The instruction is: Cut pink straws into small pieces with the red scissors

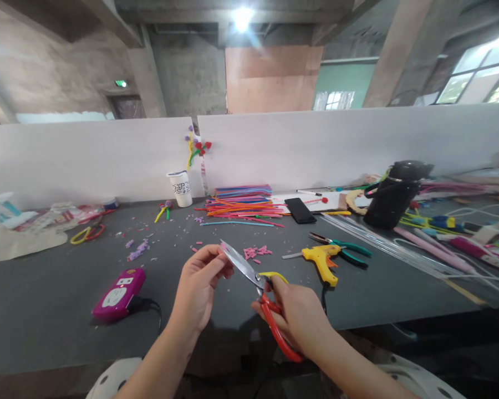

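Observation:
My right hand (297, 310) is wrapped round a pair of scissors (242, 267) with one red and one yellow handle. Their blades look nearly closed and point up and left. At the blade tips, my left hand (199, 280) pinches thumb and fingers together; whatever lies between them is too small to make out. Just beyond the blades is a small heap of cut pink pieces (258, 252) on the dark table (183, 227). Farther back lies a stack of fuzzy craft stems (243, 204) in pink, orange, red and blue.
A yellow glue gun (322, 261) and green-handled pliers (349, 250) lie right of my hands. Behind them are a phone (300, 210) and a black thermos jug (395, 194). To the left are a magenta power strip (120, 295), purple pieces (137, 250) and a white paper cup (179, 189).

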Demonstrator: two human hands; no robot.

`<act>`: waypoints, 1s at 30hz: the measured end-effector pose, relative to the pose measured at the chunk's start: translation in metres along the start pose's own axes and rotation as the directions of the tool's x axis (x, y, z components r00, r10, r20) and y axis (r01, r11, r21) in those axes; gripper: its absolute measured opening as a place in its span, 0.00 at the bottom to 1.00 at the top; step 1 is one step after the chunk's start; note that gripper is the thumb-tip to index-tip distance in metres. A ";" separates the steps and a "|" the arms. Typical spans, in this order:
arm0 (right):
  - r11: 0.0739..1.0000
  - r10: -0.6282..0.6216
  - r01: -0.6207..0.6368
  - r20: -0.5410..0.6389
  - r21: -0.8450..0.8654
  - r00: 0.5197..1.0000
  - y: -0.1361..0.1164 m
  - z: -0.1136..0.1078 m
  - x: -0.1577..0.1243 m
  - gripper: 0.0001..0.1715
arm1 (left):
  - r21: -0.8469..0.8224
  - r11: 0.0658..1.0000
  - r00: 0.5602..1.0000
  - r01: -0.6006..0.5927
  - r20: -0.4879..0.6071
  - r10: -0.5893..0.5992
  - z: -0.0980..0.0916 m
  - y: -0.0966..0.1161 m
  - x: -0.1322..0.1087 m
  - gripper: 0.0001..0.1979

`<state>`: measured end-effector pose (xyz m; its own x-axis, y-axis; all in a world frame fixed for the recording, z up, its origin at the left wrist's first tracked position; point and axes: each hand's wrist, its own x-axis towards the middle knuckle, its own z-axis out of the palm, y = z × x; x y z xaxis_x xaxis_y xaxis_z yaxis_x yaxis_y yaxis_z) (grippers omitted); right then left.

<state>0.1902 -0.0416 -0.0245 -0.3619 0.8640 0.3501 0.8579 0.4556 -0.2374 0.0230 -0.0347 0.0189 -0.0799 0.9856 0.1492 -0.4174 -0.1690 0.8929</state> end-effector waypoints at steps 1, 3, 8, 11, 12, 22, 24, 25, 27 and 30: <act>1.000 -0.001 0.001 -0.003 -0.004 1.000 0.000 0.000 0.000 0.19 | 0.000 1.000 1.000 0.000 0.000 0.000 0.000 0.000 0.000 0.03; 1.000 -0.004 0.004 -0.007 -0.008 1.000 0.001 0.000 0.000 0.19 | -0.001 1.000 1.000 -0.001 -0.001 0.001 -0.001 0.000 0.000 0.02; 1.000 -0.008 0.008 -0.022 -0.012 1.000 0.002 -0.001 0.000 0.20 | -0.006 1.000 1.000 -0.001 -0.001 0.001 -0.001 0.002 0.001 0.02; 1.000 -0.015 0.015 -0.024 -0.014 1.000 0.002 -0.001 0.001 0.20 | -0.003 1.000 1.000 0.000 0.003 0.000 -0.002 0.002 0.002 0.01; 1.000 -0.016 0.016 -0.026 -0.014 1.000 0.002 0.000 0.001 0.20 | -0.001 1.000 1.000 0.001 0.004 -0.001 -0.002 0.002 0.002 0.01; 1.000 -0.016 0.016 -0.037 -0.006 0.999 0.001 0.001 0.000 0.19 | 0.008 1.000 1.000 0.005 -0.005 -0.005 -0.002 0.003 0.001 0.02; 1.000 -0.020 0.020 -0.040 0.001 0.999 0.001 0.002 -0.001 0.19 | 0.004 1.000 1.000 0.000 -0.002 0.000 -0.002 0.004 0.001 0.01; 1.000 -0.020 0.020 -0.041 0.006 0.999 0.002 0.003 -0.001 0.19 | 0.002 1.000 1.000 -0.002 0.001 0.002 -0.002 0.004 0.001 0.01; 1.000 -0.015 0.016 -0.039 0.013 0.999 0.002 0.004 0.000 0.20 | 0.003 1.000 1.000 0.000 0.003 0.000 -0.003 0.004 0.002 0.01; 1.000 -0.011 0.011 -0.030 0.003 0.999 0.001 0.003 0.000 0.20 | 0.008 1.000 1.000 0.004 -0.007 -0.004 -0.003 0.005 0.002 0.01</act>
<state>0.1902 -0.0401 -0.0273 -0.3599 0.8520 0.3801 0.8528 0.4657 -0.2364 0.0180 -0.0339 0.0218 -0.0847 0.9861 0.1431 -0.4108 -0.1654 0.8966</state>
